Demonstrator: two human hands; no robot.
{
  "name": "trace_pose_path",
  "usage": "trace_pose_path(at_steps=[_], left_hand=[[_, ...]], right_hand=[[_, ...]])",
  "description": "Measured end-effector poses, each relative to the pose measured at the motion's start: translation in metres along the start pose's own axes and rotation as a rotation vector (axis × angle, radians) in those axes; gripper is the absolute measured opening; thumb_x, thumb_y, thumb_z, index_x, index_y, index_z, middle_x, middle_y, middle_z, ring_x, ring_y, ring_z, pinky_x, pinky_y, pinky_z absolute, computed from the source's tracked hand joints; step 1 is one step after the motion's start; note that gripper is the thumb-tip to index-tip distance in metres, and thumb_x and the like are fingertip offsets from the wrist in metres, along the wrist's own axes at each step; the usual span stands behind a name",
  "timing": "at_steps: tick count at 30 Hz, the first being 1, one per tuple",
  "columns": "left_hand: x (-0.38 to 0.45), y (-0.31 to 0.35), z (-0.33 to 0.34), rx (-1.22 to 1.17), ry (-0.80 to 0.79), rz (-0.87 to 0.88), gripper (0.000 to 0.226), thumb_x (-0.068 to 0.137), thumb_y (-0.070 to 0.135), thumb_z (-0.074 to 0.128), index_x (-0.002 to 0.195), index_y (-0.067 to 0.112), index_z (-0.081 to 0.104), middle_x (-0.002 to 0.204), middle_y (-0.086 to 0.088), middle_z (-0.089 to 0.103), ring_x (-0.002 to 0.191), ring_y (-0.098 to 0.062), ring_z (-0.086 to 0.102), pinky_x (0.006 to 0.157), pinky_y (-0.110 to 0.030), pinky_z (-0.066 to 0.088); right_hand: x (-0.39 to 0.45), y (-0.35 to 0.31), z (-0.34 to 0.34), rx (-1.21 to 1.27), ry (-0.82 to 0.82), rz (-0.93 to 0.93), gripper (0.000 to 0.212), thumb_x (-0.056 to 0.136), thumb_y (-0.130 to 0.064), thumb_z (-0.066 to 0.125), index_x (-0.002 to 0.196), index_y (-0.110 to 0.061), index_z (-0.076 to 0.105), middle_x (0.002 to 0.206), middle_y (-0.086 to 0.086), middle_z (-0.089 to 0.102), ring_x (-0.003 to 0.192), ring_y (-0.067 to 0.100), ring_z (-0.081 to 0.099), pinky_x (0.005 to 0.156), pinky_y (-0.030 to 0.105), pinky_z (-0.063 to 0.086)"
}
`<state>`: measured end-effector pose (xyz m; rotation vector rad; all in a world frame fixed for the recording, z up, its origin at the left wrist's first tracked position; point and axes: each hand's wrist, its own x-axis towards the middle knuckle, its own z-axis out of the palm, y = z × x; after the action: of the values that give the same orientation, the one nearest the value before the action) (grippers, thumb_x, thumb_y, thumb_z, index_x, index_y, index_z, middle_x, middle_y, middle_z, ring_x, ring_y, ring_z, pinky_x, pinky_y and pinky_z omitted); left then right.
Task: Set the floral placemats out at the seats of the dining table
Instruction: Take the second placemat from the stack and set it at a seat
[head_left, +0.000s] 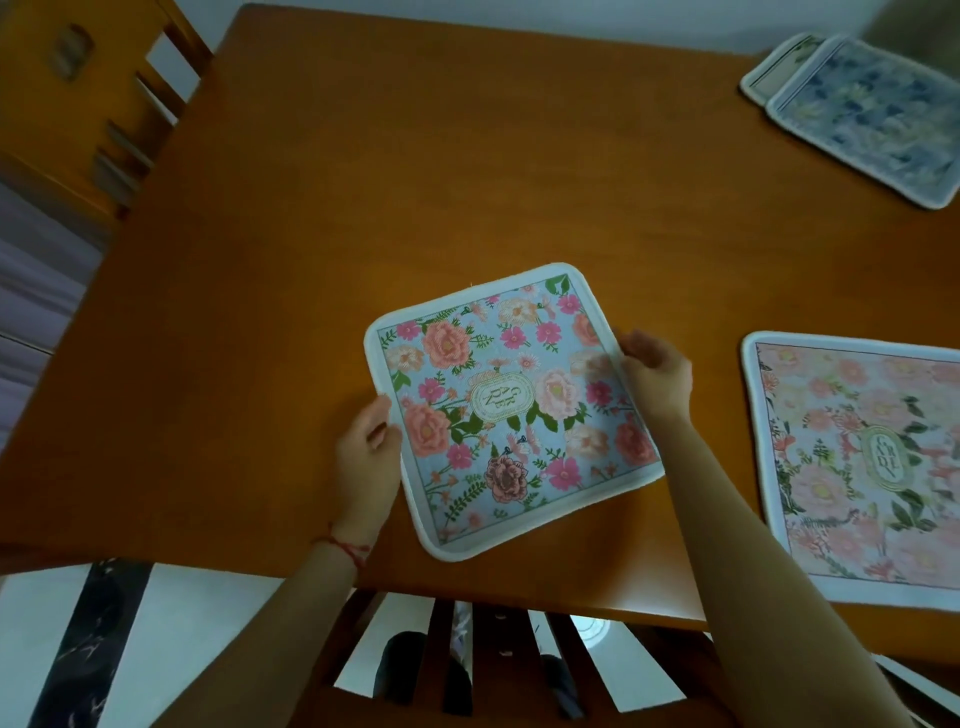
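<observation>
A blue floral placemat with pink and peach flowers and a white border lies turned at an angle on the wooden dining table, near its front edge. My left hand grips its left edge and my right hand pinches its right edge. A pale pink floral placemat lies flat at the right, partly out of frame. At the far right corner a blue-grey floral placemat overlaps another light mat.
A slatted wooden chair back stands directly below me at the table's front edge. Another wooden chair stands at the far left corner. White floor shows under the chair.
</observation>
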<state>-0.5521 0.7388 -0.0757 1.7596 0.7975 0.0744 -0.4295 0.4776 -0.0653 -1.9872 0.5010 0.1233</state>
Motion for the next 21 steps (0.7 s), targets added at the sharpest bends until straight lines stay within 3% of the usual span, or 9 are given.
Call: trace_pose_path(at_steps=[3,7,10,17,19,21], left_hand=[[0.021,0.017,0.003,0.085,-0.088,0.123,0.038,0.093,0.003,0.047,0.131,0.007,0.049,0.132,-0.005,0.052,0.117,-0.017,0.051,0.081,-0.021,0.049],[0.052,0.031,0.01,0.18,-0.165,0.223,0.037,0.093,0.004,0.048,0.13,0.006,0.049,0.13,-0.01,0.056,0.119,-0.023,0.053,0.093,-0.028,0.044],[0.069,0.043,0.02,0.198,-0.215,0.25,0.039,0.091,0.001,0.047,0.13,0.004,0.049,0.131,-0.011,0.054,0.119,-0.022,0.052,0.095,-0.026,0.041],[0.101,0.052,0.037,0.318,-0.297,0.325,0.04,0.091,0.003,0.049,0.13,0.005,0.05,0.131,-0.012,0.056,0.12,-0.024,0.053,0.102,-0.039,0.044],[0.105,0.056,0.04,0.336,-0.314,0.352,0.04,0.091,0.003,0.05,0.131,0.005,0.049,0.133,-0.012,0.054,0.122,-0.025,0.052,0.102,-0.039,0.044],[0.109,0.06,0.044,0.385,-0.314,0.387,0.041,0.091,0.002,0.05,0.132,0.006,0.048,0.136,-0.011,0.052,0.11,-0.029,0.059,0.091,-0.034,0.052]], right_hand=[[-0.016,0.013,-0.012,-0.016,0.03,0.018,0.039,0.086,-0.003,0.053,0.125,-0.008,0.056,0.12,0.005,0.062,0.104,0.012,0.057,0.078,0.017,0.044],[-0.036,0.022,-0.026,-0.036,0.092,0.03,0.04,0.085,0.0,0.052,0.124,-0.006,0.056,0.119,0.006,0.062,0.099,0.009,0.054,0.077,0.016,0.043],[-0.048,0.03,-0.033,-0.018,0.121,0.057,0.041,0.084,0.001,0.051,0.124,-0.006,0.056,0.121,0.008,0.062,0.099,0.009,0.054,0.082,0.023,0.044],[-0.078,0.046,-0.037,0.017,0.21,0.13,0.037,0.087,-0.002,0.054,0.123,-0.007,0.057,0.118,0.008,0.063,0.097,0.01,0.055,0.081,0.023,0.044],[-0.085,0.05,-0.035,0.036,0.24,0.146,0.036,0.088,-0.005,0.055,0.124,-0.007,0.056,0.118,0.008,0.063,0.096,0.009,0.055,0.08,0.021,0.044],[-0.092,0.052,-0.033,0.041,0.263,0.163,0.035,0.09,-0.012,0.057,0.125,-0.008,0.055,0.117,0.007,0.063,0.096,0.009,0.055,0.076,0.016,0.042]])
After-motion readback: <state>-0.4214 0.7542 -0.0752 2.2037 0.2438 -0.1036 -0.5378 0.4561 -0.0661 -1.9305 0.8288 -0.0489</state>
